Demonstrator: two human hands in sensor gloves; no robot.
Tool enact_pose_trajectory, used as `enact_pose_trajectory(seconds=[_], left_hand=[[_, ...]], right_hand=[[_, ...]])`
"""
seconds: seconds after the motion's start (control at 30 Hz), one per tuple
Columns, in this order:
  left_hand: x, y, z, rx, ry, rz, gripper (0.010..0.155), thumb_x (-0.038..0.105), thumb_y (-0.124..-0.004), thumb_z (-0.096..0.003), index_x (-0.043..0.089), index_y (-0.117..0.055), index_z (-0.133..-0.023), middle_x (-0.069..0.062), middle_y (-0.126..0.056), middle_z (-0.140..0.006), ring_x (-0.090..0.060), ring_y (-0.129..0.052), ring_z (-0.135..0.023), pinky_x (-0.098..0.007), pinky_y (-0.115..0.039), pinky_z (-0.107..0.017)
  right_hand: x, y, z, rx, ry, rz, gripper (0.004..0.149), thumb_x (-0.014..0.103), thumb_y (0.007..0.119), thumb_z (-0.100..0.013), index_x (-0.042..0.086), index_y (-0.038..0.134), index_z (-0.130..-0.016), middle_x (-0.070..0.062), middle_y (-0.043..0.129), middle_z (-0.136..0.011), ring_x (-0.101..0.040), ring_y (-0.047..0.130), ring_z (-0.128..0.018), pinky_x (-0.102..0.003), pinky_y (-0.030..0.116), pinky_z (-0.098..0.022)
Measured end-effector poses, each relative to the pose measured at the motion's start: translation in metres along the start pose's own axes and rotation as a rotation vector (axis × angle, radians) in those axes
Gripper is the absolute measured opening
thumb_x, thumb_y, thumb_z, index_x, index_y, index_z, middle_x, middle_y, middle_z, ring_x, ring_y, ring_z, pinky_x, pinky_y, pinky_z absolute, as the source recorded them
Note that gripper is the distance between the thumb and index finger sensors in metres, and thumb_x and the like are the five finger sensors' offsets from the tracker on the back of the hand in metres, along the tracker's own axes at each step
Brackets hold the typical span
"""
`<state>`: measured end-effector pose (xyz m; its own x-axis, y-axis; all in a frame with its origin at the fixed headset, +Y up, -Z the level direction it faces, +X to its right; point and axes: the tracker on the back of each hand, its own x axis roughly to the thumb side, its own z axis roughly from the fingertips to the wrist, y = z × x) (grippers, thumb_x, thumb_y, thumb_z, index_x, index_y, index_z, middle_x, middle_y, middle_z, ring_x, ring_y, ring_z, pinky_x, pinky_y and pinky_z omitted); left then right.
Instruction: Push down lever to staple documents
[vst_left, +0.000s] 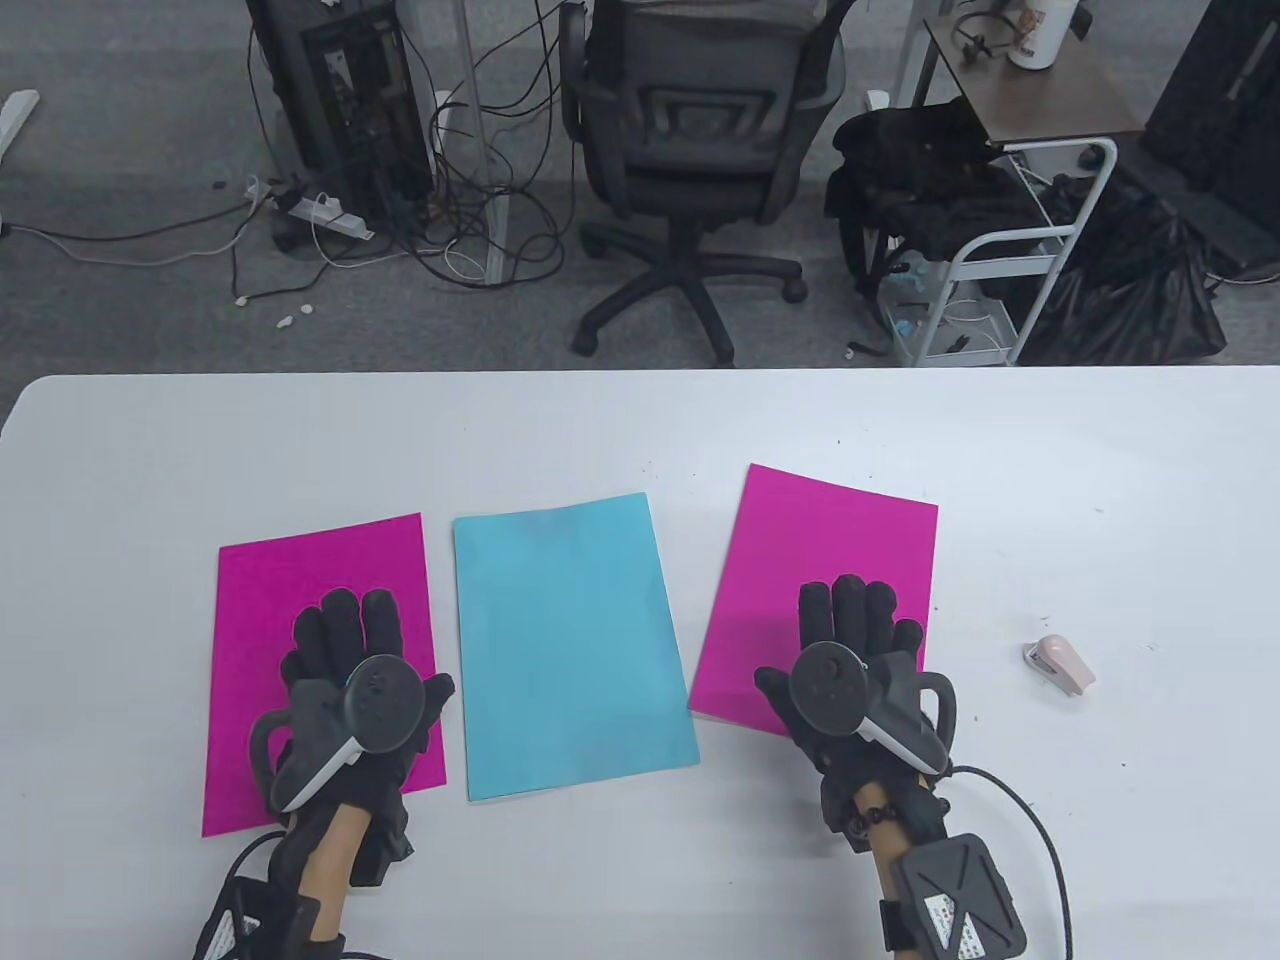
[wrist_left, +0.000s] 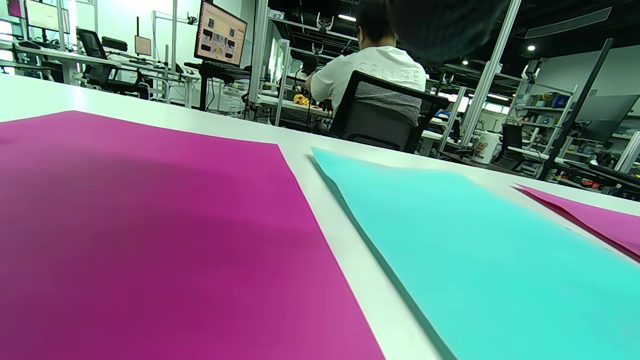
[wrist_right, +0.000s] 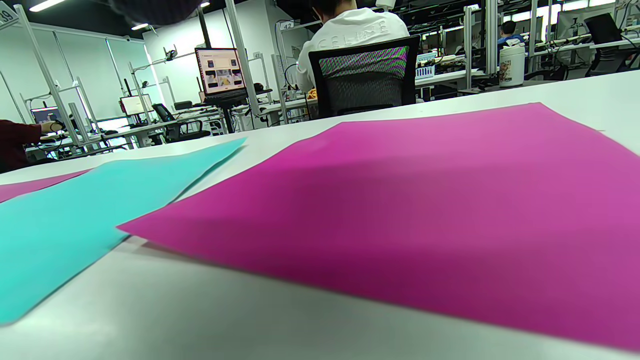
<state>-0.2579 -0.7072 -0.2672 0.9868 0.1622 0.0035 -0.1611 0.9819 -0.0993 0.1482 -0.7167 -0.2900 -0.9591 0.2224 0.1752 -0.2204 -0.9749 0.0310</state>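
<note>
From the table view, three sheets lie flat on the white table (vst_left: 1050, 480): a magenta sheet on the left (vst_left: 300, 570), a cyan sheet (vst_left: 570, 640) in the middle, and a second magenta sheet (vst_left: 850, 530) on the right, tilted a little. The left hand (vst_left: 355, 680) rests palm down on the left magenta sheet with fingers spread flat, holding nothing; the right hand (vst_left: 850, 660) rests the same way on the right magenta sheet. A small pink stapler (vst_left: 1060, 665) sits on the bare table just to the right of the right hand, apart from every sheet. It looks light and rigid, likely to skid under a push unless its base is steadied; pressing near the front of the lever seems best. The sheets look thin and limp, liable to slide on the smooth top. In the left wrist view, the left magenta sheet (wrist_left: 150, 240) and the cyan sheet (wrist_left: 475, 260) lie side by side with a strip of table between them; only a blurred dark shape shows at the top. In the right wrist view, the right magenta sheet (wrist_right: 425, 210) fills the foreground, its near corner slightly lifted.
</note>
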Motion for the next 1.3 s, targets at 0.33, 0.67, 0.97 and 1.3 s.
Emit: enact_pose_trajectory(seconds=[0.33, 0.67, 0.97, 1.3], left_hand=[[-0.015, 0.002, -0.009, -0.025, 0.083, 0.080, 0.091, 0.047, -0.067, -0.0569, 0.002, -0.015, -0.116, -0.037, -0.020, -0.120, -0.068, -0.022, -0.104, -0.080, -0.033, -0.069], [-0.063, 0.005, -0.034, -0.046, 0.373, 0.095, 0.087, 0.046, -0.073, -0.0554, 0.005, -0.029, -0.118, -0.034, -0.039, -0.121, -0.065, -0.040, -0.106, -0.078, -0.044, -0.071], [-0.127, 0.007, -0.045, -0.124, 0.635, 0.128, 0.086, 0.048, -0.075, -0.0539, 0.010, -0.034, -0.118, -0.035, -0.042, -0.121, -0.065, -0.045, -0.106, -0.078, -0.047, -0.071], [-0.143, -0.018, -0.051, -0.233, 0.715, 0.084, 0.089, 0.048, -0.078, -0.0526, 0.004, -0.035, -0.118, -0.035, -0.049, -0.120, -0.063, -0.050, -0.105, -0.077, -0.051, -0.070]], right_hand=[[-0.002, 0.000, -0.001, -0.008, 0.001, -0.013, 0.089, 0.052, 0.055, -0.052, -0.003, 0.013, -0.109, -0.040, 0.008, -0.107, -0.067, 0.014, -0.096, -0.080, 0.026, -0.064], [-0.005, -0.001, -0.002, -0.011, 0.003, -0.032, 0.089, 0.052, 0.055, -0.052, -0.003, 0.013, -0.109, -0.040, 0.009, -0.107, -0.067, 0.014, -0.097, -0.080, 0.026, -0.064], [-0.011, -0.003, -0.005, -0.014, 0.012, -0.036, 0.089, 0.051, 0.055, -0.052, -0.003, 0.013, -0.109, -0.040, 0.010, -0.107, -0.067, 0.015, -0.097, -0.080, 0.027, -0.064], [-0.016, 0.001, -0.009, 0.002, 0.033, -0.032, 0.089, 0.051, 0.055, -0.052, -0.004, 0.014, -0.109, -0.040, 0.011, -0.107, -0.067, 0.015, -0.097, -0.080, 0.027, -0.064]])
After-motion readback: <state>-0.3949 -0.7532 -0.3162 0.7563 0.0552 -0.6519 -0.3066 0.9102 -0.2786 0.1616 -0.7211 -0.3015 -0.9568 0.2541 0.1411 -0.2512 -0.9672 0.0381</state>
